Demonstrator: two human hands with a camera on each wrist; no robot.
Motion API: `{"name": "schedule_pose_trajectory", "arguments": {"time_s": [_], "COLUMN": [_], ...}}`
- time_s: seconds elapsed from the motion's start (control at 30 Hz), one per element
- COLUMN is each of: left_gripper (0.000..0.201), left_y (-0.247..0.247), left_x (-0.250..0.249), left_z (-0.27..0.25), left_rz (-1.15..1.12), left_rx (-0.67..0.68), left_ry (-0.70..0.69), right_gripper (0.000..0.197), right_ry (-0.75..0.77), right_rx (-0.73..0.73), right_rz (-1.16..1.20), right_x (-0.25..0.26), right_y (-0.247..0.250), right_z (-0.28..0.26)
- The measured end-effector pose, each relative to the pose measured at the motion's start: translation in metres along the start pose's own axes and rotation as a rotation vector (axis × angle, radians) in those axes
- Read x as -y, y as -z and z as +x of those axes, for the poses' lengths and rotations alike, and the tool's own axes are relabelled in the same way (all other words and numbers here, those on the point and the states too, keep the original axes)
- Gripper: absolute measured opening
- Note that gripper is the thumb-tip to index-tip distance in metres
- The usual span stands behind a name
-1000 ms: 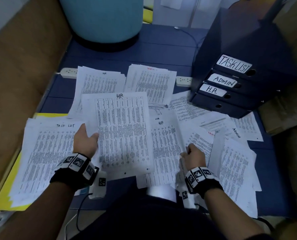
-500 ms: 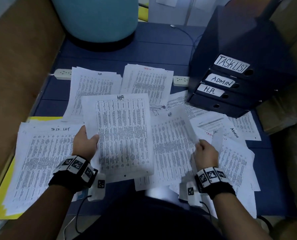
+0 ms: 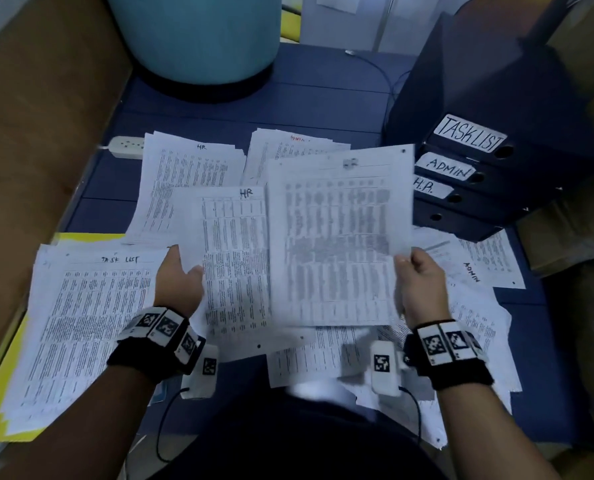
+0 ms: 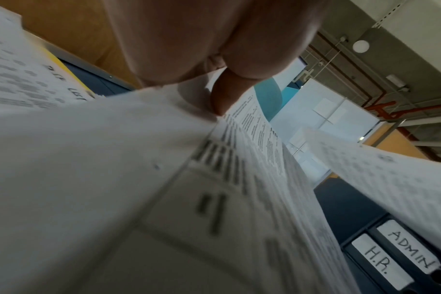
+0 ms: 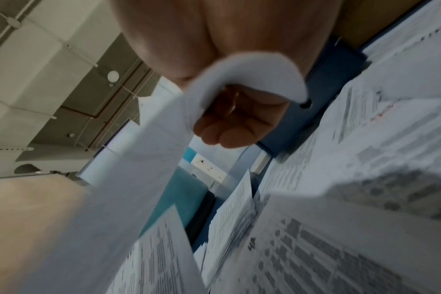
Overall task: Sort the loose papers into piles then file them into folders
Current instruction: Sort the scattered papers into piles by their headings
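My left hand (image 3: 181,277) holds a sheet headed HR (image 3: 235,258) by its left edge, thumb (image 4: 223,95) on top of the paper. My right hand (image 3: 418,271) pinches the right edge of a second, blurred printed sheet (image 3: 340,237), lifted above the pile and overlapping the HR sheet; its edge (image 5: 242,65) curls over my curled fingers (image 5: 229,135). Sorted piles lie flat: TASK LIST (image 3: 87,323) at left on a yellow folder (image 3: 8,386), HR (image 3: 188,174) behind, ADMIN (image 3: 288,147) further back. Loose papers (image 3: 479,306) spread at right.
Dark binders labelled TASKLIST (image 3: 468,133), ADMIN (image 3: 448,168) and H.R. (image 3: 427,188) lie stacked at the right back. A teal drum (image 3: 198,39) stands behind the piles. A white power strip (image 3: 126,147) lies at left. Brown board (image 3: 36,133) lines the left side.
My right hand picked a sheet out of the loose papers on the right and raised it leftward, over the HR sheet that my left hand keeps holding.
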State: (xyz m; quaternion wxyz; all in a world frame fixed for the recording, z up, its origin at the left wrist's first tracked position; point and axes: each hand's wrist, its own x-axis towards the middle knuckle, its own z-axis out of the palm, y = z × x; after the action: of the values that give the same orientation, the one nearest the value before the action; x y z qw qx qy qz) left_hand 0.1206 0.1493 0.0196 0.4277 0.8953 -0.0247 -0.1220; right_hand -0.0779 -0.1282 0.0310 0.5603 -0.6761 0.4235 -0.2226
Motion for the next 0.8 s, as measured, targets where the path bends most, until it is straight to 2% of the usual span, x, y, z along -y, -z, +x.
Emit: {"name": "schedule_pose_trajectory", "arguments": {"time_s": [0.13, 0.23, 0.3, 0.37, 0.47, 0.6, 0.7, 0.8], "left_gripper": [0.041, 0.055, 0.045, 0.036, 0.031, 0.038, 0.039, 0.035], "left_y": [-0.005, -0.012, -0.013, -0.011, -0.010, -0.003, 0.008, 0.025], "left_x": [-0.014, -0.005, -0.016, -0.027, -0.022, -0.011, -0.002, 0.008], "left_z": [-0.005, 0.000, -0.008, -0.016, -0.014, -0.007, -0.001, 0.005], "left_rz": [-0.063, -0.139, -0.246, -0.298, -0.198, -0.007, 0.017, 0.012], "left_rx": [0.046, 0.042, 0.021, 0.026, 0.069, 0.075, -0.001, -0.092], "left_ry": [-0.021, -0.015, 0.033, 0.036, -0.057, -0.102, -0.029, 0.030], "right_gripper": [0.025, 0.020, 0.011, 0.014, 0.023, 0.007, 0.023, 0.060], "right_ry": [-0.047, -0.093, -0.095, -0.061, -0.005, -0.022, -0.118, -0.234], "right_rx": [0.041, 0.098, 0.171, 0.236, 0.277, 0.240, 0.176, 0.227], "right_rz": [-0.009, -0.032, -0.078, -0.125, -0.171, -0.130, -0.294, -0.697], "right_x": [-0.006, -0.011, -0.013, -0.014, -0.008, -0.010, -0.027, -0.053], "right_y": [-0.033, -0.057, -0.068, -0.075, -0.078, -0.076, -0.065, -0.057], "right_z": [-0.001, -0.009, -0.016, -0.021, -0.024, -0.017, -0.004, 0.007]}}
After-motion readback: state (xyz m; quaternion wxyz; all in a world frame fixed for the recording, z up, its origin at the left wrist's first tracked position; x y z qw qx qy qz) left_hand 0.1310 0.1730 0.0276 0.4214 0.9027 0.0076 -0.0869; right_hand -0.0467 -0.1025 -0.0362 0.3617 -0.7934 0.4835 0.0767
